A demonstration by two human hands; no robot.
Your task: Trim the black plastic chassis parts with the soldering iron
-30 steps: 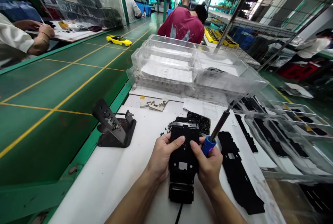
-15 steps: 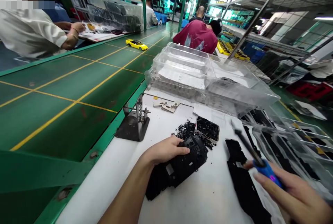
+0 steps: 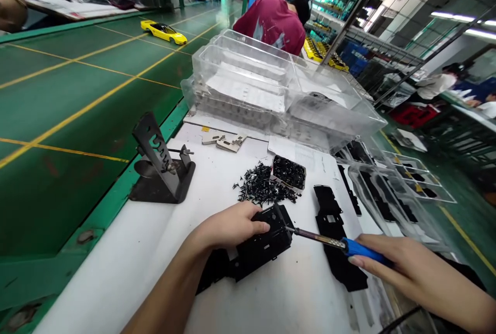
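My left hand (image 3: 236,225) is closed on a black plastic car chassis part (image 3: 267,243), thumb on its upper face, pressing it on the white worktop. In my right hand (image 3: 403,267) is a soldering iron (image 3: 364,250) with a blue handle, gripped between thumb and fingers. Its metal tip reaches the right side of the chassis part and appears to touch it. Just beyond lies a heap of small black plastic pieces (image 3: 256,184), beside a small box (image 3: 304,181) full of more of them. Another flat black part (image 3: 335,241) rests under the iron's shaft.
A metal iron stand (image 3: 158,168) sits at the worktop's left edge. Clear plastic trays (image 3: 248,96) are stacked at the back; more trays with black parts (image 3: 383,199) lie right. On the green conveyor (image 3: 77,101) is a yellow toy car (image 3: 165,31). A co-worker (image 3: 271,24) sits beyond.
My right hand has brought the soldering iron leftward and down, so its tip is now at the chassis part. My left hand still holds that part. The camera view has shifted.
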